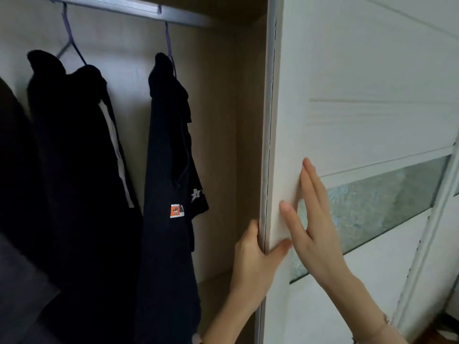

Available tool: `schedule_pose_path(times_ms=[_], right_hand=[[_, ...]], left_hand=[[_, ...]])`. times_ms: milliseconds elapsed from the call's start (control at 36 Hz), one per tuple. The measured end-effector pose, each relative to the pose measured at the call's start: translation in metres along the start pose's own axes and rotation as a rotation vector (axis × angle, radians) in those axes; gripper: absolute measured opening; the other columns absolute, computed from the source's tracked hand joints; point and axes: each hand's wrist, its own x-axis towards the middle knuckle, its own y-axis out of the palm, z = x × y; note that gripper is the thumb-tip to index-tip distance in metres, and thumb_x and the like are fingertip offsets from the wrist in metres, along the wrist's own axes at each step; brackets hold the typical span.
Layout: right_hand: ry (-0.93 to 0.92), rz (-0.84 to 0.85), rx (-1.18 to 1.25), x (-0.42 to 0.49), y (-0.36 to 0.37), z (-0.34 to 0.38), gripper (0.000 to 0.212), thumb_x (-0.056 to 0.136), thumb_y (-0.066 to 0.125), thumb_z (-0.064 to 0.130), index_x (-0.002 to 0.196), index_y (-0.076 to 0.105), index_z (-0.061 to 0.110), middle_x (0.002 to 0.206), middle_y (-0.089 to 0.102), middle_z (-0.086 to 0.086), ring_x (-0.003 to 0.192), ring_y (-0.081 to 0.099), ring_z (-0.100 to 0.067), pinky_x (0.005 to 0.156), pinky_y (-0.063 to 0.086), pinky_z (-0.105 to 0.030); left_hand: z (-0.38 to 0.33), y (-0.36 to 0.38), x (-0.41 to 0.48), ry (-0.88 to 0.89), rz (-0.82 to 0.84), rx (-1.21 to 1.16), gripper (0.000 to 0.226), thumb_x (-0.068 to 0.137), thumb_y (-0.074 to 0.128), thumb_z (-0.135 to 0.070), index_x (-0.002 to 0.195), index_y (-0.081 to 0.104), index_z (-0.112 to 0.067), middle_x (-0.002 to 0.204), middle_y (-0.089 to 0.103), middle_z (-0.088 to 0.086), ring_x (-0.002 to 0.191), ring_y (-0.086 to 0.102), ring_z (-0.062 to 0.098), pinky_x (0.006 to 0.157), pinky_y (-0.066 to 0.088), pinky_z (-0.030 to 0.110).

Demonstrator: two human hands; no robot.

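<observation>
Wardrobe [218,120] with dark clothes [169,170] fills frame left; sliding door [360,70] centre right, left hand [255,264] clamped round its edge, right hand [320,219] spread flat on it; best slid evenly, both hands together

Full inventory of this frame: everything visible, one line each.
sliding door: 1, white, right half of view
glass band: 1, frosted greenish, across the door
rail: 1, silver, top of the wardrobe
hangers: 2, purple, hooked on the rail
striped jacket: 1, dark with a white stripe, on the left hanger
short-sleeved top: 1, dark with an orange patch, on the right hanger
dark garment: 1, black, far left, cut off by the frame
side panel: 1, beige wood, inside the wardrobe beside the door
left hand: 1, grips the door's edge, thumb on the front face
right hand: 1, fingers straight, flat on the door face
</observation>
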Motion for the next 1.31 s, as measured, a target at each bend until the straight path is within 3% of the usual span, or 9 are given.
schedule_pose_path(times_ms=[306,389,611,750,833,944,1056,1167,1306], right_hand=[[-0.008,0.048,-0.032,-0.009,0.011,0.022,0.062,0.095,0.035,0.040,0.150,0.013,0.021,0.156,0.007,0.019,0.143,0.004,0.007,0.114,0.005,-0.007],[-0.053,0.058,-0.063,-0.014,0.021,0.039,0.061,0.096,0.036,0.036,0.150,0.017,0.017,0.157,0.010,0.015,0.144,0.006,0.005,0.114,0.005,-0.008],[-0.333,0.139,-0.193,-0.023,0.043,0.081,0.052,0.097,0.038,0.026,0.146,0.029,0.014,0.154,0.025,0.004,0.145,0.021,-0.013,0.117,0.022,-0.044],[-0.473,0.164,-0.246,-0.033,0.077,0.120,0.055,0.096,0.038,0.028,0.147,0.023,0.013,0.154,0.024,0.004,0.146,0.017,-0.015,0.118,0.014,-0.047],[-0.544,0.126,-0.246,-0.040,0.105,0.145,0.055,0.095,0.042,0.026,0.146,0.026,0.012,0.154,0.027,0.001,0.146,0.018,-0.017,0.118,0.016,-0.049],[-0.617,0.042,-0.204,-0.047,0.136,0.178,0.051,0.094,0.048,0.020,0.143,0.036,0.011,0.150,0.036,0.000,0.141,0.029,-0.018,0.116,0.023,-0.049],[-0.651,-0.010,-0.207,-0.053,0.158,0.203,0.051,0.092,0.053,0.019,0.141,0.041,0.014,0.148,0.039,0.002,0.139,0.033,-0.017,0.114,0.026,-0.049],[-0.699,-0.012,-0.171,-0.057,0.175,0.224,0.051,0.092,0.052,0.018,0.141,0.041,0.013,0.149,0.036,0.003,0.140,0.032,-0.015,0.115,0.026,-0.045],[-0.759,0.013,-0.109,-0.063,0.196,0.262,0.051,0.092,0.051,0.018,0.141,0.041,0.011,0.149,0.038,0.002,0.139,0.034,-0.014,0.114,0.028,-0.040]], left_hand=[[-0.001,-0.034,-0.021,0.035,-0.003,-0.001,0.033,0.079,0.074,-0.025,0.108,0.058,-0.028,0.101,0.069,-0.007,0.087,0.065,-0.002,0.075,0.055,0.016],[-0.002,-0.054,-0.032,0.026,-0.023,-0.013,0.034,0.078,0.074,-0.025,0.109,0.059,-0.026,0.101,0.070,-0.007,0.089,0.067,0.001,0.080,0.058,0.024],[-0.004,-0.132,-0.077,0.008,-0.089,-0.054,0.035,0.079,0.074,-0.018,0.110,0.061,-0.028,0.101,0.072,-0.009,0.093,0.068,0.004,0.075,0.055,0.020],[-0.007,-0.183,-0.113,0.005,-0.240,-0.020,0.032,0.078,0.074,-0.014,0.103,0.061,-0.030,0.097,0.072,-0.009,0.089,0.068,0.005,0.072,0.054,0.018],[-0.012,-0.205,-0.131,0.009,-0.389,0.032,0.043,0.072,0.079,-0.015,0.101,0.055,-0.035,0.096,0.068,-0.023,0.088,0.066,0.001,0.069,0.051,0.014],[-0.018,-0.231,-0.158,0.023,-0.616,0.165,0.060,0.069,0.082,-0.019,0.099,0.037,-0.045,0.087,0.063,-0.036,0.086,0.058,-0.017,0.064,0.045,0.002],[-0.008,-0.260,-0.186,0.125,-0.866,0.522,0.072,0.070,0.074,-0.044,0.120,0.024,-0.058,0.117,0.040,-0.030,0.108,0.040,-0.021,0.085,0.039,0.004],[0.008,-0.289,-0.207,0.380,-1.080,1.086,0.069,0.082,0.058,-0.040,0.140,0.031,-0.013,0.139,0.034,0.007,0.129,0.040,0.016,0.106,0.039,0.026],[0.018,-0.327,-0.225,0.388,-1.089,1.426,0.060,0.087,0.060,-0.020,0.139,0.037,0.000,0.144,0.041,0.015,0.135,0.037,0.029,0.111,0.034,0.037]])
